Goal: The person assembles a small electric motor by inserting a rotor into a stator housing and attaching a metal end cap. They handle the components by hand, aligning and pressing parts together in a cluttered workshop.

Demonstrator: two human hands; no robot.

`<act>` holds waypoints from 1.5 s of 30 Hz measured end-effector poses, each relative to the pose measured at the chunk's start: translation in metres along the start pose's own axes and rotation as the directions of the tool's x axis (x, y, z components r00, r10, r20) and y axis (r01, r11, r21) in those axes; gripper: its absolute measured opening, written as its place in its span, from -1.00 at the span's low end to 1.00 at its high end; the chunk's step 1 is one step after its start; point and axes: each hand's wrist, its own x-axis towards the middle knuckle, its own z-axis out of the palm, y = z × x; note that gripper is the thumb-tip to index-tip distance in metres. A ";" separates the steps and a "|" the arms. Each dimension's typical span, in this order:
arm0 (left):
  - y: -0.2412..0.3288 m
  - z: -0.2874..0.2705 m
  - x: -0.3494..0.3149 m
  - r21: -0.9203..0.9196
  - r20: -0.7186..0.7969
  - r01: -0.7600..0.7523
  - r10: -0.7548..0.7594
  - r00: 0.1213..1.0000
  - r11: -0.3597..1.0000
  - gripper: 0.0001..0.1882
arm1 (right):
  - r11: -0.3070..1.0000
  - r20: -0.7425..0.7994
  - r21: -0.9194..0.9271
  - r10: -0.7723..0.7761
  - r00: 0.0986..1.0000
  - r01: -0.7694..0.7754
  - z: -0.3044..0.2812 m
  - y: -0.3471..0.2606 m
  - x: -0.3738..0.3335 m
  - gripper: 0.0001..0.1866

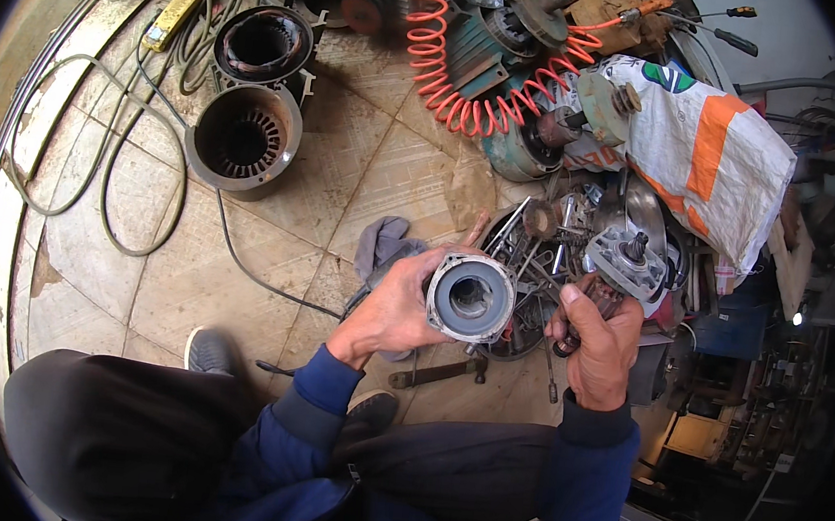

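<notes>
Tools [568, 213] and loose parts [542, 219] lie heaped ahead, backed by a white sack [682, 125] and coiled red hose [467, 115]. Hollow housings [247, 174] and a hammer [437, 373] rest on the tiled floor [337, 152]. Left fingers [427, 262], wrist angled inward, clasp a grey flange [449, 299] in mid-air; right fingers [625, 319] curl around something dark [564, 348], perhaps a handle.

Coiled orange hose [463, 120], orange-striped white sack [681, 135], yellow corded box [174, 14], tiled floor [281, 272]

The floor [179, 288] is bright, the right side dim, outer edges curved.
</notes>
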 end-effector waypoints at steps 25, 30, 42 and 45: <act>0.004 -0.001 0.002 -0.010 -0.059 0.180 -0.181 0.982 0.984 -0.32 | 0.998 0.062 -0.033 0.047 0.997 -0.045 0.002 0.003 0.000 -0.78; 0.004 -0.002 0.002 -0.016 -0.062 0.173 -0.173 0.983 0.985 -0.35 | 0.997 0.069 -0.048 0.063 0.996 -0.060 0.003 0.003 0.000 -0.77; 0.003 -0.003 0.002 -0.013 -0.045 0.202 -0.202 0.978 0.979 -0.34 | 0.997 0.077 -0.059 0.063 0.995 -0.059 0.004 0.003 0.000 -0.76; 0.003 -0.002 0.001 -0.041 -0.044 0.198 -0.200 0.979 0.979 -0.32 | 0.997 0.087 -0.052 0.067 0.994 -0.063 0.000 0.005 0.000 -0.76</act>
